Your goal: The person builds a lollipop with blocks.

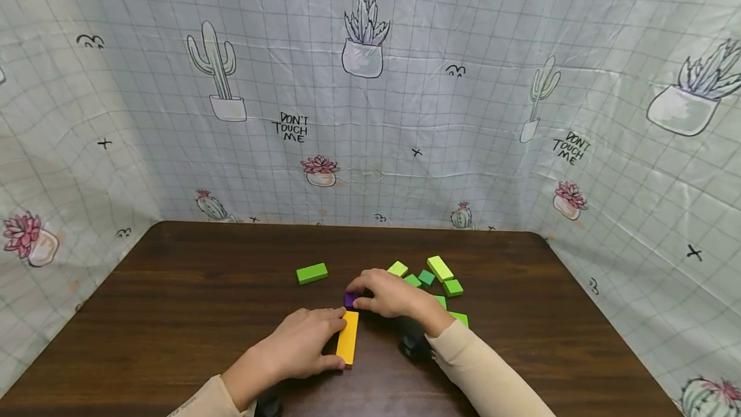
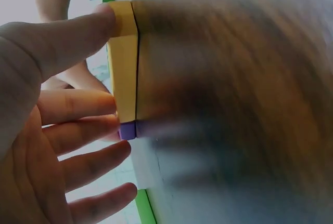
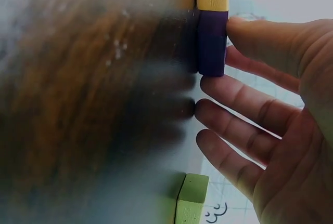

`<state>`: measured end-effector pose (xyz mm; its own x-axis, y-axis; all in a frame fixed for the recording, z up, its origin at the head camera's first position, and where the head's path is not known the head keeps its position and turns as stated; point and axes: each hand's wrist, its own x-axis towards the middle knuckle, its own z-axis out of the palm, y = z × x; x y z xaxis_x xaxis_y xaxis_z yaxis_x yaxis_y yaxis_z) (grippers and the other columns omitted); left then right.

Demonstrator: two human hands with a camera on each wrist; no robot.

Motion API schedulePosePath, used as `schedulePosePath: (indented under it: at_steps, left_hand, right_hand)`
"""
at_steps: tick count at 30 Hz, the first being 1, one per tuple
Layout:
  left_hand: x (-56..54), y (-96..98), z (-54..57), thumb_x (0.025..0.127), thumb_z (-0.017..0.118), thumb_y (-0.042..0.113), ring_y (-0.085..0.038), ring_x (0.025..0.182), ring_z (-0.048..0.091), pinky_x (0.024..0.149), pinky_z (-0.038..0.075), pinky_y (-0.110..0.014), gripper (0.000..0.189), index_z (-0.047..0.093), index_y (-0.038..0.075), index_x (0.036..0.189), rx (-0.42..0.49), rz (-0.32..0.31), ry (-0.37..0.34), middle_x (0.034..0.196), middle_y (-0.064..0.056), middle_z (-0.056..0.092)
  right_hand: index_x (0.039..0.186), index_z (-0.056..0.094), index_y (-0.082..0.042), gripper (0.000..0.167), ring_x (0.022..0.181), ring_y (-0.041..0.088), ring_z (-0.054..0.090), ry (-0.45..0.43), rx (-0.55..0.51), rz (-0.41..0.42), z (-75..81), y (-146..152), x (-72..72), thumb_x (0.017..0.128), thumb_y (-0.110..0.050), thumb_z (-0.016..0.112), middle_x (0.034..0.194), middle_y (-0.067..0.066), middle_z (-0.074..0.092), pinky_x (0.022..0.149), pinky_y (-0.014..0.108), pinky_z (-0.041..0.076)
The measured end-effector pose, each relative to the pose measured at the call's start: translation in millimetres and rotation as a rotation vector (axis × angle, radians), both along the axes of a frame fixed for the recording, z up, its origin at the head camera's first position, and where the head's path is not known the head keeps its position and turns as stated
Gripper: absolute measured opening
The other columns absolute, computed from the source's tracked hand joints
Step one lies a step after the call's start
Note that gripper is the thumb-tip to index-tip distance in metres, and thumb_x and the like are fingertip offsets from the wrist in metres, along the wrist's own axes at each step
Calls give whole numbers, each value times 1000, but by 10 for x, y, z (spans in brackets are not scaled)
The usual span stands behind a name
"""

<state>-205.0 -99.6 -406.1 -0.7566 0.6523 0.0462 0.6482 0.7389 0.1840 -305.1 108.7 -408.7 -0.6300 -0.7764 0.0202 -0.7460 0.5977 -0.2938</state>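
Observation:
A long yellow block (image 1: 348, 340) lies flat on the dark wooden table, pointing away from the person. My left hand (image 1: 295, 343) pinches it lengthwise, thumb at the near end and fingers by the far end. Right at that far end sits a small purple block (image 1: 350, 301), end to end with the yellow one in both wrist views. My right hand (image 1: 386, 295) holds the purple block between thumb (image 3: 260, 34) and fingers, which partly cover it in the head view. The lower fingers of the right hand spread out past the block in the right wrist view.
A single green block (image 1: 311, 273) lies beyond the hands to the left. Several green and lime blocks (image 1: 440, 268) are scattered behind and beside the right hand, some partly hidden by the forearm. A printed curtain (image 1: 370, 147) encloses the wooden table (image 1: 191, 301) at back and sides.

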Motion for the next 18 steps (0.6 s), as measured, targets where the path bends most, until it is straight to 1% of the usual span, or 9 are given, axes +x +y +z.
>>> schedulePosePath:
  at_steps: [3,7,9,14,18]
  left_hand:
    - [6,28,-16,80,71,53,-25,119,55,91,46,-49,63,63,10,125,-5,4,23,135,-10,55]
    - [14,56,-28,79,72,53,-26,119,55,91,46,-52,63,64,10,123,4,20,41,133,-9,57]
    - [22,67,-35,79,72,53,-26,119,55,91,46,-54,63,64,9,123,10,23,48,133,-9,57]
    - [40,74,-48,79,72,54,-26,118,56,90,47,-52,63,63,10,123,10,26,64,131,-8,58]
    - [45,79,-56,79,71,55,-26,118,56,89,47,-52,64,63,9,123,6,35,67,131,-8,58]
  right_hand:
    - [120,67,-17,28,95,7,55,10,-7,6,-18,9,18,95,-26,62,110,-6,63,85,26,47]
    - [120,67,-16,27,95,8,55,23,-15,17,-10,20,38,95,-27,61,110,-5,63,85,26,46]
    - [120,67,-16,27,96,8,55,23,-12,15,-5,26,52,95,-27,61,110,-5,63,86,27,46]
    - [120,67,-17,28,99,9,55,14,-9,7,-13,28,65,95,-26,61,112,-5,63,88,28,46]
    - [120,67,-16,28,99,9,56,2,-20,17,-22,35,63,95,-25,62,113,-5,64,88,27,46]
